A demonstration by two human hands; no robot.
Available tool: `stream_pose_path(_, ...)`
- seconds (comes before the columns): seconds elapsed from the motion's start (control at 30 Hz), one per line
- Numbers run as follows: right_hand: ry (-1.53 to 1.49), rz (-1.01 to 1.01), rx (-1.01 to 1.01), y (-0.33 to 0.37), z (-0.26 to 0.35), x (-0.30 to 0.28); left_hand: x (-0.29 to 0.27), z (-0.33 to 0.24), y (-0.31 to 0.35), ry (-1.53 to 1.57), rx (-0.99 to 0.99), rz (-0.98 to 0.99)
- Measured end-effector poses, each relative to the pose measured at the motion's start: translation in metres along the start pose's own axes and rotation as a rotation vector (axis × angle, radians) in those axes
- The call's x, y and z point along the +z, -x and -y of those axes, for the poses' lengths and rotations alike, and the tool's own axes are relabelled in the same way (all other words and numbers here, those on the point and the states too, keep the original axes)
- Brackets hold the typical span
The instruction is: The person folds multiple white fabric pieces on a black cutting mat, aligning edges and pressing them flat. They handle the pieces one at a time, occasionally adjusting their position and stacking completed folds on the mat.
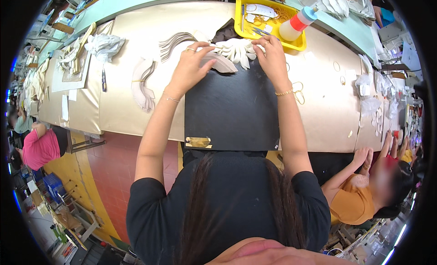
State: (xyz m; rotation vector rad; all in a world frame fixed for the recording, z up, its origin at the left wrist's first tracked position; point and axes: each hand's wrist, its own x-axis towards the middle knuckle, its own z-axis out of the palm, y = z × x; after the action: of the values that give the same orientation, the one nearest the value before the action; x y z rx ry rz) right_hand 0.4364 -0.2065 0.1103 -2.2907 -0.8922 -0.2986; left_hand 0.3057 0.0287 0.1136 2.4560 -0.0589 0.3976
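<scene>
Several off-white curved pieces (236, 52) lie fanned out at the far end of a black board (231, 105). At the left of this fan is my left hand (193, 67), open, its thumb and index finger apart. A stack of beige curved pieces (222, 64) lies beside its thumb. Over at the fan's right end, my right hand (272, 62) has bent fingers, with a gap between thumb and index finger; its fingertips are close to the pieces. I make out nothing held in either hand.
Beyond my right hand stands a yellow tray (291, 47) with a red-and-white bottle (298, 23), scissors and rubber bands. Two more beige stacks (144, 85) (175, 43) lie to the left. A pen (104, 79) and plastic bag (104, 45) are farther left. Seated people are at both sides.
</scene>
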Motion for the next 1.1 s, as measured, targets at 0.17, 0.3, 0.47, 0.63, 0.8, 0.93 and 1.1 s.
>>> stream_pose_path(0.17,0.103,0.092,0.14,-0.023,-0.001,0.02,0.02,-0.016,-0.012,-0.031,0.108,0.006)
stream_pose_path(0.3,-0.239,0.091,0.276,-0.013,-0.013,0.005,0.036,-0.017,-0.023,-0.107,0.156,0.068)
stream_pose_path(0.47,-0.805,-0.026,0.41,0.012,-0.023,-0.035,0.051,-0.013,-0.026,-0.245,0.128,0.148)
stream_pose_path(0.63,-1.001,-0.133,0.467,0.034,-0.014,-0.068,0.043,-0.012,-0.018,-0.239,0.187,0.038)
stream_pose_path(0.8,-0.852,-0.213,0.459,0.054,0.008,-0.091,-0.003,0.005,0.009,-0.014,-0.04,-0.199)
stream_pose_path(0.93,-0.754,-0.192,0.621,0.067,0.02,-0.095,-0.016,0.013,0.037,0.021,-0.25,-0.138)
stream_pose_path(1.1,-0.975,-0.192,0.678,0.083,0.022,-0.081,0.001,0.013,0.045,-0.237,-0.063,-0.217)
